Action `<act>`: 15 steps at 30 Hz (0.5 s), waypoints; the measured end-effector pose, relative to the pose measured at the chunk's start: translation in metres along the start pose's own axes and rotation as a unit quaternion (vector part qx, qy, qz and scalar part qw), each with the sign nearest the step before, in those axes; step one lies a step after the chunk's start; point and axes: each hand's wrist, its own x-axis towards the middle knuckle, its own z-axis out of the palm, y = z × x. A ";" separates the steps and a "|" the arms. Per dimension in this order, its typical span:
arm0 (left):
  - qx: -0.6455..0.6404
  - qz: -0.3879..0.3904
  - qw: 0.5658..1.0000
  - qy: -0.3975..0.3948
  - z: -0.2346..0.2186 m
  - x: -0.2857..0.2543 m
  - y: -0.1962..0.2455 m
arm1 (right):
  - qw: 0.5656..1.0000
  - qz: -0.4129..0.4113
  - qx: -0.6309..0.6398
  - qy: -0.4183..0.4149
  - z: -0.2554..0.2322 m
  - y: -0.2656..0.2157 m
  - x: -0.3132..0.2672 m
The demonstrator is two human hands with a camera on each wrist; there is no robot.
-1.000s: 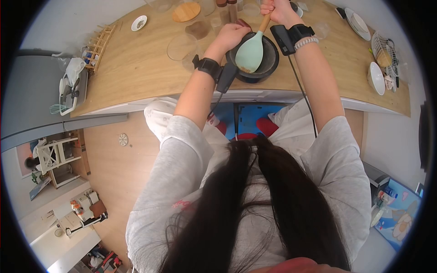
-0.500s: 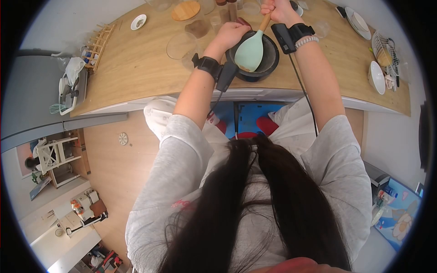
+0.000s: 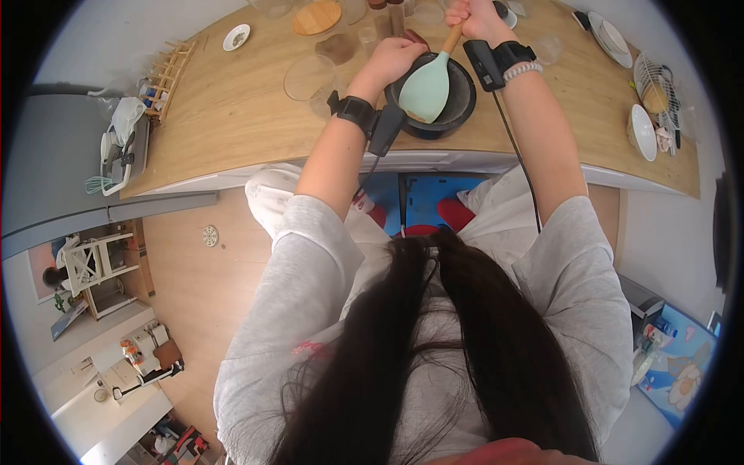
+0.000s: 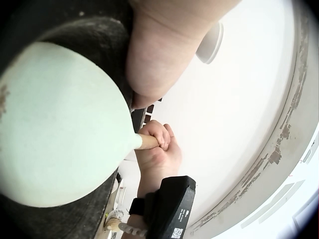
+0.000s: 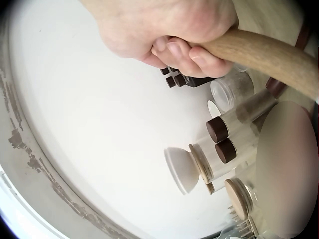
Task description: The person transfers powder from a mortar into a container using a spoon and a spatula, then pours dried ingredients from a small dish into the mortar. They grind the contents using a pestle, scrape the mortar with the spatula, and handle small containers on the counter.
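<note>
In the head view, my right hand (image 3: 479, 19) grips the wooden handle (image 3: 452, 39) of a mint-green silicone spatula (image 3: 424, 91). Its broad head leans down into a deep, dark, stone-like bowl (image 3: 463, 105), and a brownish smear shows near the tip. The right wrist view has the fingers (image 5: 185, 60) wrapped round that handle. At the bowl's far left rim, my left hand (image 3: 391, 62) holds on with curled fingers. The left wrist view shows part of that hand (image 4: 162, 55) against the rough dark wall, close by the spatula head; its fingertips are largely hidden.
Behind the bowl stand brown-capped bottles (image 5: 218, 129) and wooden-lidded jars (image 3: 316, 19). A glass container (image 3: 310, 77) is left of my left hand. Farther left are a small white dish (image 3: 236, 38) and wooden rack (image 3: 167, 77). White bowls (image 3: 641, 133) and a wire basket (image 3: 659, 93) lie right.
</note>
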 end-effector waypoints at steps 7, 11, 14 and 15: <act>-0.004 -0.006 1.000 -0.003 -0.001 0.001 -0.001 | 1.000 0.005 -0.006 0.006 -0.002 0.000 0.004; -0.004 -0.004 1.000 0.001 -0.001 0.001 -0.002 | 1.000 0.006 -0.016 0.001 -0.003 0.000 0.005; -0.011 0.001 1.000 -0.006 -0.001 0.002 -0.002 | 1.000 0.017 -0.012 -0.009 -0.007 0.000 0.011; 0.007 -0.009 1.000 -0.016 -0.002 0.002 -0.001 | 1.000 0.016 -0.012 -0.009 -0.008 0.000 0.011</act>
